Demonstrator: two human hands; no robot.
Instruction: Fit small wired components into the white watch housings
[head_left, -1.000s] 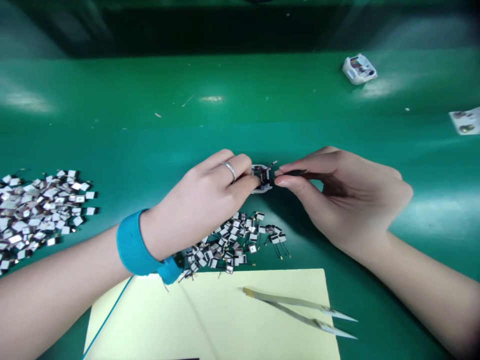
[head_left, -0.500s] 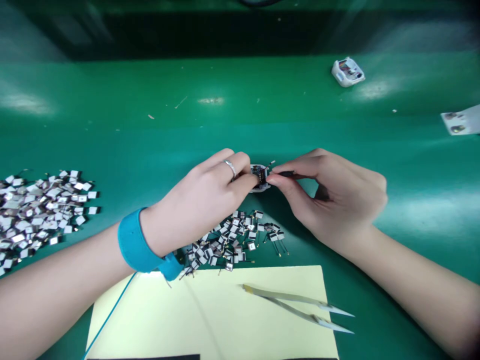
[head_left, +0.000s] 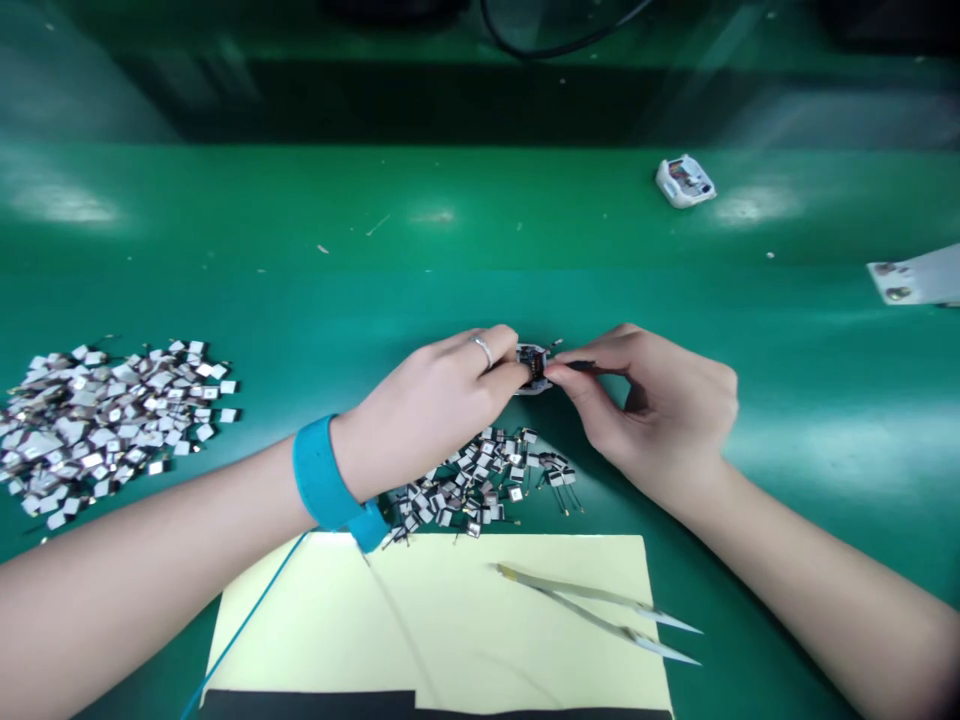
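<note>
Left grip (head_left: pixel 427 410) closing on a small white electronic housing (head_left: pixel 525 385). Right grip (head_left: pixel 649 415) pinching a thin black piece (head_left: pixel 581 366) against it, beside scattered wired modules (head_left: pixel 480 490).

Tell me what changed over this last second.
The right hand moved left, bringing its fingertips and the thin dark piece up to the small round device, held by the left hand. Nothing was let go. The tweezers and component pile stayed put; only the head view shifted.
</note>
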